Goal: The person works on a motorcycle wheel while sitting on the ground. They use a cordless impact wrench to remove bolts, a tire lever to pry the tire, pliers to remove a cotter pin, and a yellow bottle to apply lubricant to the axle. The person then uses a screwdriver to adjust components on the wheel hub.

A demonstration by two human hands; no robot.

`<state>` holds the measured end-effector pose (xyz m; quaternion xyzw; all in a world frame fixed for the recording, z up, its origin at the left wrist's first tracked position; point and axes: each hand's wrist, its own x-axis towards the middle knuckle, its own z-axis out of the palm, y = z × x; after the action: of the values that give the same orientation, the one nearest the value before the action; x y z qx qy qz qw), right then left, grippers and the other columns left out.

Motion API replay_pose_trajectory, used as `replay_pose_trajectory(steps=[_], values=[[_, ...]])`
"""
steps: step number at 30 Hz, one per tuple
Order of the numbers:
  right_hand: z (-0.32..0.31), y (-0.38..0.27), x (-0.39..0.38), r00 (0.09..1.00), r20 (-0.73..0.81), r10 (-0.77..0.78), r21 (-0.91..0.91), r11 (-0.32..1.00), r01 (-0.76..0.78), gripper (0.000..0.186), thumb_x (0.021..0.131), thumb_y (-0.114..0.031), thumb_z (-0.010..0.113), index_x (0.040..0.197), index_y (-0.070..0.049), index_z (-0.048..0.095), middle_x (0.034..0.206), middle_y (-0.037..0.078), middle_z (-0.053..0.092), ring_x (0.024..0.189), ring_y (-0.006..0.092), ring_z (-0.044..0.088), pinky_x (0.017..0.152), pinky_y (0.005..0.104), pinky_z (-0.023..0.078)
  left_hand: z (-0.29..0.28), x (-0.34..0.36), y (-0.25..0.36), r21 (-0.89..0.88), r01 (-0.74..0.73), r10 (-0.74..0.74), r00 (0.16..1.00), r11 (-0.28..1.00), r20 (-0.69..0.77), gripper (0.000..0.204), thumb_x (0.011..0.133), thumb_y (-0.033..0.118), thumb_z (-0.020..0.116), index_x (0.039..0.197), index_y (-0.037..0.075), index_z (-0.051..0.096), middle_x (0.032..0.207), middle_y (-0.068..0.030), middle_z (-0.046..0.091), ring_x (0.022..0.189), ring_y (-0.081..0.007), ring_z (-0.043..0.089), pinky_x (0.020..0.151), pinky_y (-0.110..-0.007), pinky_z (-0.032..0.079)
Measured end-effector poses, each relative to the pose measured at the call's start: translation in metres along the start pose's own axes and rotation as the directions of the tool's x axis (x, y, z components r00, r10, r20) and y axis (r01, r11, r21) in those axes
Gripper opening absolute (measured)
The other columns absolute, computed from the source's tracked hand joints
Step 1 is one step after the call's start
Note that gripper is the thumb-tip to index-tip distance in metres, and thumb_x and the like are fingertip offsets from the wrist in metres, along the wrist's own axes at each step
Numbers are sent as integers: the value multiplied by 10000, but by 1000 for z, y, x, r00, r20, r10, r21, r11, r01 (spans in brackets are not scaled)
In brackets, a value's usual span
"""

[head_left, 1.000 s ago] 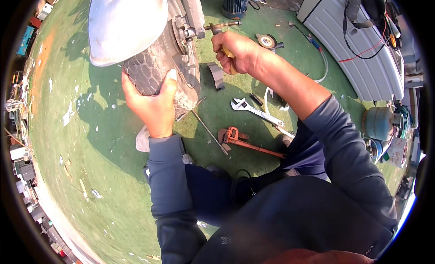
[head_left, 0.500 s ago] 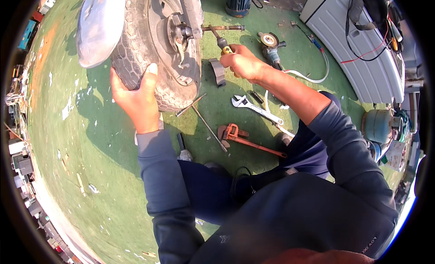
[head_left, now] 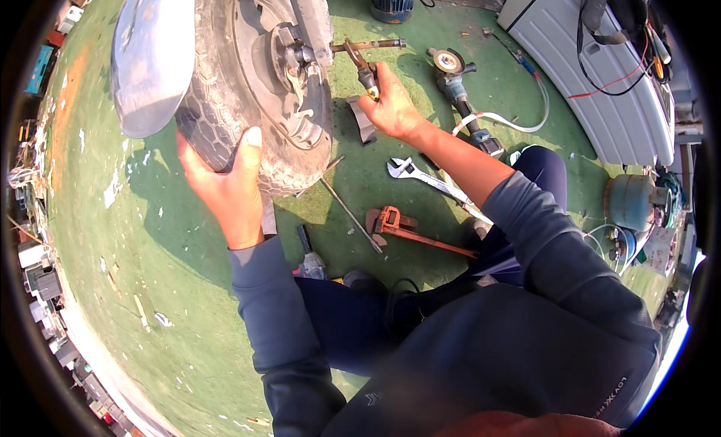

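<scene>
My left hand point(head_left: 225, 185) grips the lower edge of a worn tyre point(head_left: 289, 163), thumb on the sidewall and fingers round the tread. The tyre is on a dusty wheel whose hub point(head_left: 289, 50) faces right, beneath a silver fender point(head_left: 154, 61). My right hand point(head_left: 390, 106) is closed round the handle of a hand tool point(head_left: 366, 75) with a black-and-yellow grip. Its metal end reaches the rod point(head_left: 379, 43) jutting right from the wheel; I cannot tell the tool's exact kind. A curved grey metal piece point(head_left: 361, 120) lies just below that hand.
An angle grinder point(head_left: 454, 84), adjustable wrench point(head_left: 428, 180), orange pipe wrench point(head_left: 420, 234), thin metal rod point(head_left: 349, 212) and grey power tool point(head_left: 312, 264) lie on the green floor. Behind stand a blue motor point(head_left: 392, 3) and a grey-white panel point(head_left: 601, 84). A gas cylinder point(head_left: 627, 200) is at right.
My right hand and its tool have shifted slightly down, and the tool's angle has changed. The tyre and fender appear a little lower and left, with my left hand still on the tyre.
</scene>
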<state>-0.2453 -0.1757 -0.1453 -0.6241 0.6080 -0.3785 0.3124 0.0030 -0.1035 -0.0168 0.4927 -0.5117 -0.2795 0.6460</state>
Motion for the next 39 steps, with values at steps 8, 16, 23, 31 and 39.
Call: replay_pose_trajectory(steps=[8, 16, 23, 31, 39], values=[[-8, -30, -7, 952, 60, 300, 129, 944, -305, 247, 814, -213, 632, 946, -42, 512, 745, 111, 535, 694, 326, 578, 645, 479, 466, 20, -1, -6, -55, 1, -4, 998, 999, -66, 773, 828, 81, 830, 1474, -65, 431, 1447, -144, 514, 1280, -223, 524, 1122, -364, 394], [-42, -103, -4, 703, 519, 487, 275, 683, -677, 165, 805, -202, 623, 857, -93, 510, 782, 18, 486, 594, 115, 432, 512, 307, 375, -2, -2, 11, -34, 16, -18, 998, 999, -55, 678, 852, 39, 777, 1441, -87, 465, 1359, -145, 597, 1203, -205, 585, 1080, -355, 433], [-28, 2, 5, 981, 196, 9, 54, 998, -20, 405, 794, -203, 605, 1126, 17, 535, 887, 55, 539, 834, 180, 538, 782, 319, 462, 18, 3, -1, -81, -40, 35, 997, 996, -70, 663, 831, 27, 804, 1414, -65, 502, 1342, -115, 606, 1173, -189, 595, 1053, -334, 451], [-52, -125, 8, 577, 589, 566, 255, 548, -797, 172, 823, -198, 605, 751, -126, 466, 730, 5, 466, 565, 118, 425, 500, 298, 365, -8, 7, 5, -61, -6, 2, 998, 998, -61, 537, 877, 48, 766, 1348, -88, 546, 1275, -119, 646, 1120, -186, 610, 1022, -332, 461], [-57, -1, 8, 960, 261, -102, -209, 965, 159, 266, 841, -190, 595, 1017, -28, 480, 783, 43, 519, 693, 148, 516, 584, 354, 431, 2, 14, -5, -107, -7, 4, 1000, 994, -26, 519, 876, 64, 765, 1338, -68, 568, 1255, -105, 656, 1096, -171, 614, 1013, -326, 457]])
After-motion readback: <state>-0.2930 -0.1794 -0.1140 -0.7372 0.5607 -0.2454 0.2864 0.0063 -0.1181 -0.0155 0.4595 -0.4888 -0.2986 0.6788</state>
